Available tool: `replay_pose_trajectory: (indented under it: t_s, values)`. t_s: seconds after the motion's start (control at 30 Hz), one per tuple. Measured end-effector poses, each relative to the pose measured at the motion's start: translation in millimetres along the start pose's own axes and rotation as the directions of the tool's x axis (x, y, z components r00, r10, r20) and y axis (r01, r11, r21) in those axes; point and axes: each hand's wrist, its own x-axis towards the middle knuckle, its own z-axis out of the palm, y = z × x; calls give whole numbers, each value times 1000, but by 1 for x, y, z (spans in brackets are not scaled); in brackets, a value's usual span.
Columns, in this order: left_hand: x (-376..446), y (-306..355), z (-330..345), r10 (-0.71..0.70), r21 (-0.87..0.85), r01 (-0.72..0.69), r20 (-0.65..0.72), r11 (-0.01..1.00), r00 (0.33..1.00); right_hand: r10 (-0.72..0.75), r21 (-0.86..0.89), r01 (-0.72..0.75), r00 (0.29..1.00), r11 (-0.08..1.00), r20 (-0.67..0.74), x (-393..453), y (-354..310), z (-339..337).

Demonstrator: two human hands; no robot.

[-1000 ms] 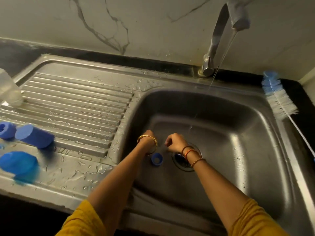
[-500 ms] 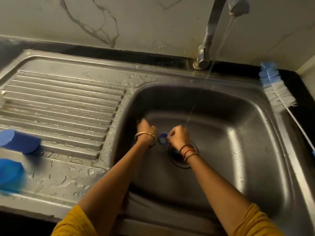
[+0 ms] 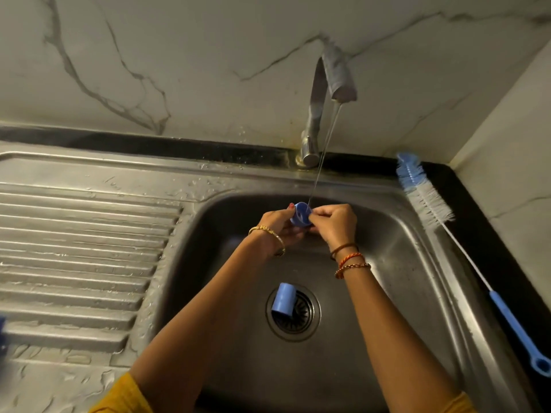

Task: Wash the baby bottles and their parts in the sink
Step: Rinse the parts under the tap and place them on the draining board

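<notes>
Near the middle of the frame, the left hand (image 3: 278, 226) and right hand (image 3: 334, 223) together hold a blue bottle ring (image 3: 301, 215) under a thin stream from the tap (image 3: 326, 93). Below them a blue cap (image 3: 283, 300) lies at the drain (image 3: 301, 320) of the steel sink (image 3: 396, 248). A bottle brush (image 3: 429, 204) lies along the right rim.

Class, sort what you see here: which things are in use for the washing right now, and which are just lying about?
In use: blue bottle ring, gripped by left hand and right hand; tap; sink.

Lying about: blue cap on the drain; bottle brush on the counter.
</notes>
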Motion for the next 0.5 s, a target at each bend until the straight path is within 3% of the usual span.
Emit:
replay_pose_trajectory:
  t_s: [0.1,0.17,0.23,0.3,0.4,0.5]
  values:
    - [-3,4,3,-26,-102,29,35,994,999,-102,-55,101,995,993,-21,-4,-1,-6]
    - [0,7,4,-4,-135,9,34,991,999,-287,-93,278,954,956,-92,-11,-2,-7]
    - [2,11,5,39,-112,-36,28,993,999,-452,-175,444,892,879,-8,-16,0,-6]
    - [2,14,6,52,-80,-48,45,996,998,-473,-232,481,876,845,92,-17,3,-8]
    - [-1,16,7,80,49,-83,60,995,995,-559,-294,545,828,785,42,-15,6,-12]
    - [-2,15,10,172,77,-178,74,981,982,-432,-158,418,900,895,-66,-14,-4,-7]
